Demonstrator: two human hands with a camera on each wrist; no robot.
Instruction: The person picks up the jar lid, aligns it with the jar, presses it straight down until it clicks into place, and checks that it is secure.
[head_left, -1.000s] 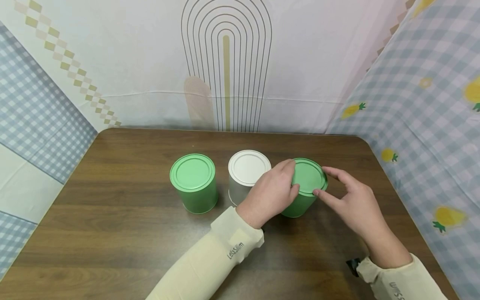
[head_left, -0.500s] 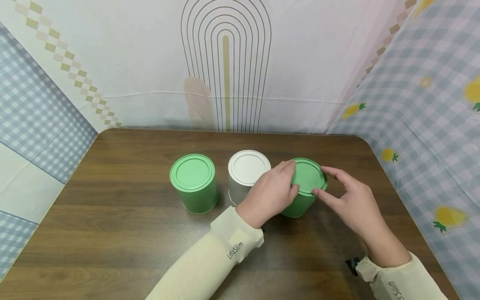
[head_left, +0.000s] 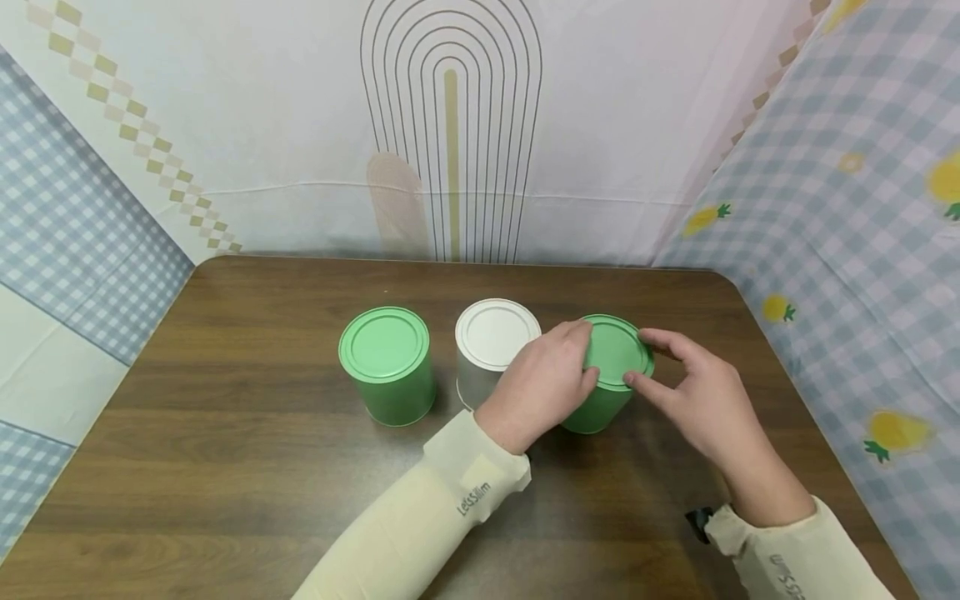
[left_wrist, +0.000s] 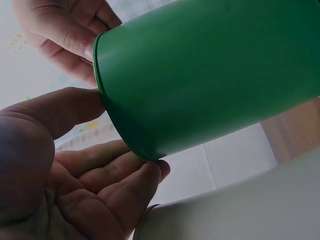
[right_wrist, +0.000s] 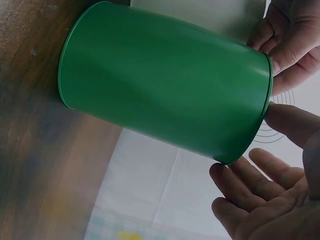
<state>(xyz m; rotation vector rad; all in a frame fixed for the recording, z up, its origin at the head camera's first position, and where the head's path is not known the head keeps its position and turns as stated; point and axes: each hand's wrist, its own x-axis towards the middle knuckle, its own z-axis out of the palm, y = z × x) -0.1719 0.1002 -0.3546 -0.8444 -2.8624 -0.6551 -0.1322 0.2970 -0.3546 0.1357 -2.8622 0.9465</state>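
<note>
A green can (head_left: 618, 354) with a round recessed lid stands upright on the right of the row. My left hand (head_left: 540, 379) grips its top rim from the left, thumb near and fingers on the far side. From the right, the thumb and fingers of my right hand (head_left: 705, 400) hold the same rim. In the left wrist view the fingertips sit right at the rim of the green can (left_wrist: 200, 75), its wall left uncovered. The right wrist view shows the green can (right_wrist: 165, 80) with its base at the table and both hands around its top.
A white can (head_left: 498, 335) stands just left of the held one, partly hidden by my left hand. Farther left is another green can (head_left: 386, 346). All are on a brown wooden table (head_left: 247, 433), with a patterned cloth (head_left: 285, 125) behind and at the sides.
Almost nothing differs. The fingers of my right hand have shifted very slightly along the rim; the cans and my left hand stay in place.
</note>
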